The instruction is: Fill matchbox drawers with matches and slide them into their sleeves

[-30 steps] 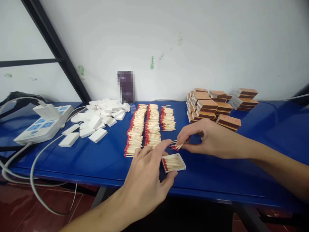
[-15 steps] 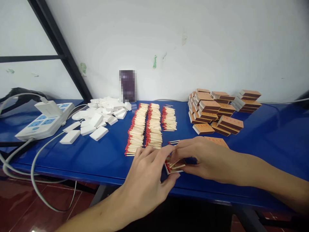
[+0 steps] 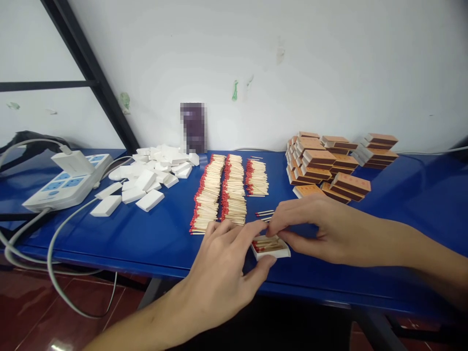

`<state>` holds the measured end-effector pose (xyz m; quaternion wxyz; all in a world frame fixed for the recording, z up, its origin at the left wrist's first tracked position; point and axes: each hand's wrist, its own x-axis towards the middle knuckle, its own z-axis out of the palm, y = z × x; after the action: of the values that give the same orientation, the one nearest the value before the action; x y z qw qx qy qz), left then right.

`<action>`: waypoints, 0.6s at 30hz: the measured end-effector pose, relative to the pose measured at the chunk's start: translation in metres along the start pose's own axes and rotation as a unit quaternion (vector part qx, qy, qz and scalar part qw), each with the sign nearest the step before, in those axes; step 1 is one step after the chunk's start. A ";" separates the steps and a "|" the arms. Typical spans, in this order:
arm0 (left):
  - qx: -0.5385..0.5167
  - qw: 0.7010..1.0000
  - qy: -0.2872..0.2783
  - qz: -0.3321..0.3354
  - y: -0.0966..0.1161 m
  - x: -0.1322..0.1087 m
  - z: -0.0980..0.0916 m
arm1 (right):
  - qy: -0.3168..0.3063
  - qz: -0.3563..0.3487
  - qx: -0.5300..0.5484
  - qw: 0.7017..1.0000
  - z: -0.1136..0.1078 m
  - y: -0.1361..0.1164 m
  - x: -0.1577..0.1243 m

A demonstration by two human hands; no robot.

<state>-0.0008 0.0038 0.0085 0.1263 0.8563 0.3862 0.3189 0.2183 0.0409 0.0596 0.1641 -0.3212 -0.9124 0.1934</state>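
Observation:
A small white matchbox tray (image 3: 271, 247) with red-tipped matches in it lies near the front edge of the blue table (image 3: 153, 234). My left hand (image 3: 223, 273) grips the tray from the left, thumb under its front edge and fingers curled at its top. My right hand (image 3: 314, 226) reaches in from the right, its fingertips pinched together over the tray's far side; what they hold is hidden. A few loose matches (image 3: 263, 213) lie just behind the tray.
Three rows of matches (image 3: 228, 190) run back across the table's middle. A heap of empty white trays (image 3: 149, 173) lies at the left, beside a power strip (image 3: 68, 183) with grey cables. Stacked brown matchbox sleeves (image 3: 329, 163) stand at the back right.
My right hand carried a pinch of matches from behind the tray down onto it. The tray has shifted slightly right under both hands.

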 end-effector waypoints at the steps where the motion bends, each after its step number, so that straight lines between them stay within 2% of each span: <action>1: 0.000 1.000 -0.003 -0.001 0.000 0.000 0.000 | -0.004 -0.002 -0.001 1.000 0.000 0.000 0.000; 8: -0.019 0.999 -0.040 0.020 -0.002 -0.003 -0.002 | 0.019 0.015 -0.101 0.995 -0.003 0.009 -0.001; 13: -0.028 0.999 -0.024 0.016 -0.003 -0.004 0.000 | -0.048 0.037 -0.063 0.996 -0.006 0.008 0.000; 18: -0.030 0.999 -0.034 0.026 -0.003 -0.004 0.000 | -0.102 0.074 -0.008 0.992 -0.001 0.007 0.004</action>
<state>-0.0044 0.0029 0.0054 0.1567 0.8720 0.3498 0.3044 0.2194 0.0485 0.0577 0.0524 -0.3678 -0.8995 0.2297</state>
